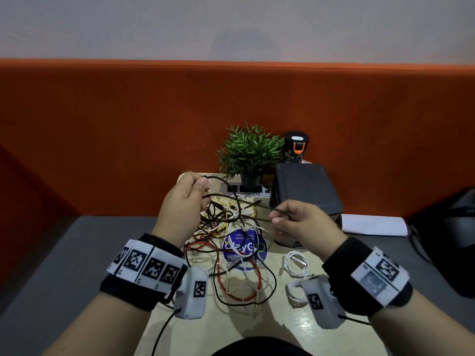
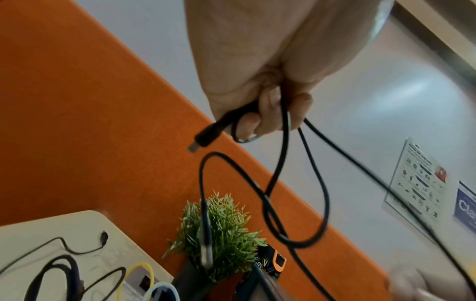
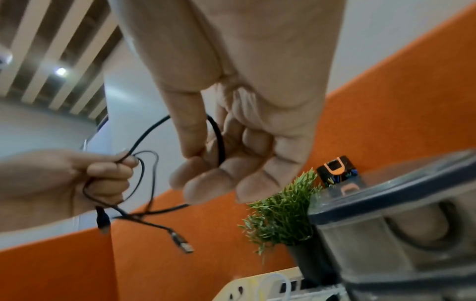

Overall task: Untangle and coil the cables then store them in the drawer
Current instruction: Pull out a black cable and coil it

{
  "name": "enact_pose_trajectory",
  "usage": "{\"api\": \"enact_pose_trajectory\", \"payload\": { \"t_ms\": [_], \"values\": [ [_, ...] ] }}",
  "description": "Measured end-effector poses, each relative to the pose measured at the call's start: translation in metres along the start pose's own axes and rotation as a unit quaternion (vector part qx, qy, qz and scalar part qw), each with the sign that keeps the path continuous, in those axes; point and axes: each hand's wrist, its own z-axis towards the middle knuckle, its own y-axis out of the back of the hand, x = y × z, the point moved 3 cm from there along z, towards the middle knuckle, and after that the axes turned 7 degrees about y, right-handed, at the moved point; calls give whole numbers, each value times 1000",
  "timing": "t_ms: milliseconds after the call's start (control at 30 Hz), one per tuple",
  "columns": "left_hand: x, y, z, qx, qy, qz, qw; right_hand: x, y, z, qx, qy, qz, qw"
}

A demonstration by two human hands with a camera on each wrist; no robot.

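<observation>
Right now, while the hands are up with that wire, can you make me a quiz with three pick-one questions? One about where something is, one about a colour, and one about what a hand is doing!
1. Where is the green plant?
A. at the back of the table, left of the dark drawer box
B. on the floor
C. inside the drawer box

2. What colour is the cable held up between both hands?
A. yellow
B. black
C. pink

3. What is the left hand doing?
A. lying flat on the table
B. waving with straight fingers
C. gripping loops of the cable

Answers:
1. A, the plant stands by the orange wall, next to the box.
2. B, the left wrist view shows dark loops and a dark plug.
3. C, its fingers curl round the loops, while the right hand pinches the same cable.
</observation>
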Motion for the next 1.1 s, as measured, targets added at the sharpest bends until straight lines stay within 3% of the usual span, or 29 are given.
{"api": "enact_pose_trajectory", "payload": {
  "t_ms": [100,233,300,433,567,700,833,1000,1100],
  "values": [
    [-2,8,1,-24,-43,88,995,-9,4,2,-9,-31,-149,988],
    [-7,25,6,-79,-72,161,981,-7,19,5,-46,-35,-212,975],
    [-5,34,10,-107,-70,156,979,-10,21,5,-62,-48,-187,979],
    [1,59,23,-170,-15,84,982,-16,25,4,-109,-91,-25,990],
    [4,73,30,-218,19,38,975,-23,24,6,-91,-130,25,987],
    [1,47,20,-133,18,6,991,-25,11,8,-27,-132,73,988],
    [3,13,12,-28,43,-55,997,-17,-7,6,36,-90,145,985],
    [10,-14,3,34,42,-42,998,-10,-10,5,36,-58,208,976],
    [14,-22,0,49,16,52,997,-1,-6,6,15,-26,291,956]
  ]
}}
